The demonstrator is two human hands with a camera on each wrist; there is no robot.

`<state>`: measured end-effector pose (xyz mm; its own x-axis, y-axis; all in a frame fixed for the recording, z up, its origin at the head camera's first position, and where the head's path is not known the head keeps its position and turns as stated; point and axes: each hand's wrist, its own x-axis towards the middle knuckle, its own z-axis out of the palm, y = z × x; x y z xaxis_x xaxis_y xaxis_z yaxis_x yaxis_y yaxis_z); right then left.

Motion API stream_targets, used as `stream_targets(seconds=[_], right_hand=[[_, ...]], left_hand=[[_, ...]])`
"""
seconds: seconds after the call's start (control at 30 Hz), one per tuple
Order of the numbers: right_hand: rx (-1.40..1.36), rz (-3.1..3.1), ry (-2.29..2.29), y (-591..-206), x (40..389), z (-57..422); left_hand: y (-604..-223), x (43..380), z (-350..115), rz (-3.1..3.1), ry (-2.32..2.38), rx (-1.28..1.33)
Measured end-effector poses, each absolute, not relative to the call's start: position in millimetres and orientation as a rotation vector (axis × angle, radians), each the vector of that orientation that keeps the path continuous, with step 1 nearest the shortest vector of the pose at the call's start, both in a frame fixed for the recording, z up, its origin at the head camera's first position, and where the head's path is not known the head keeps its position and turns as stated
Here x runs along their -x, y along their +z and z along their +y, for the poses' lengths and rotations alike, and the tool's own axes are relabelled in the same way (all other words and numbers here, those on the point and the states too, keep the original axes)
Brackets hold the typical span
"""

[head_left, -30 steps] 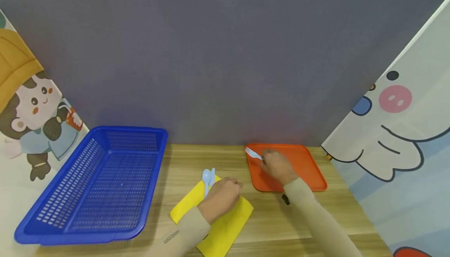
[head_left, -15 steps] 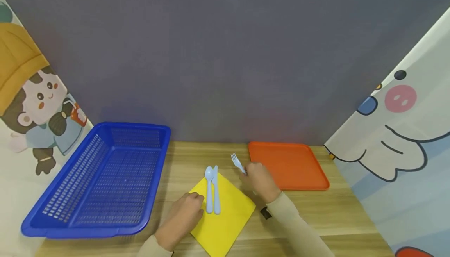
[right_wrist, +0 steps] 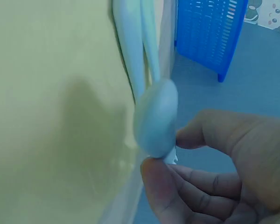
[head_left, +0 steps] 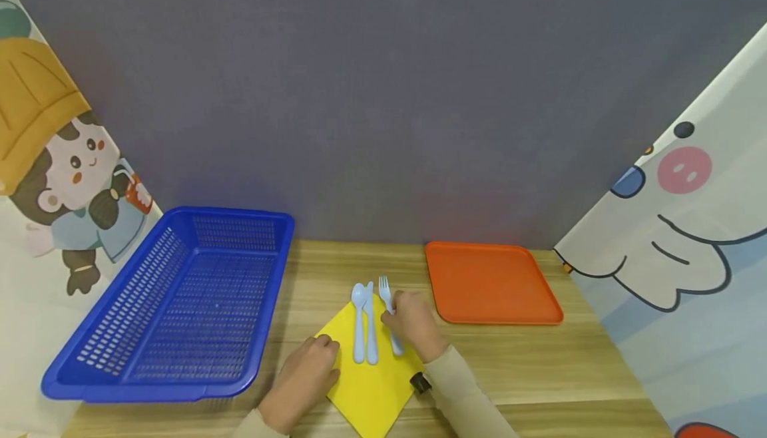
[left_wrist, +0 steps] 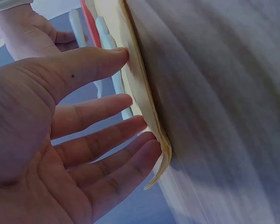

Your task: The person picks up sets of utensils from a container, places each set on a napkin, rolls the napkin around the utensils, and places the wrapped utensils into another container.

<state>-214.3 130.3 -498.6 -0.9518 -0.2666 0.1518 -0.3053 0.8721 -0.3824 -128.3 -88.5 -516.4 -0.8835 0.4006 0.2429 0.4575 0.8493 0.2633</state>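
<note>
one fork (head_left: 385,293) is pinched by its handle in the right hand (head_left: 415,323), likely for control; the left hand (head_left: 305,373), fingers extended, touches the yellow napkin (head_left: 367,395), perhaps steadying it

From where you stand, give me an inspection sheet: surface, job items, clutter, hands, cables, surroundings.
Surface: wood-grain tabletop.
Job items: light-blue spoon and knife side by side on the yellow napkin, heads past its far edge; light-blue fork held right of the knife.
Clutter: blue perforated basket at left, orange tray at right, both apart from the napkin.
Hands: left hand at the napkin's left edge, fingers loosely extended; right hand pinches the fork.
Cables: nothing seen.
Surroundings: gray back panel; cartoon-printed side panels.
</note>
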Motion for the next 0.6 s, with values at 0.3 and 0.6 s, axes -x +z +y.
stream_targets(seconds=[0.3,0.6], right_hand=[[-0.39,-2.992,0.707,-515,210,117],[-0.384,-2.943,0.659,-522,208,114]], left_hand=[[-519,127,-88,-2.881,-0.489,0.64],[-520,125,-88,-2.859,-0.469,0.64]])
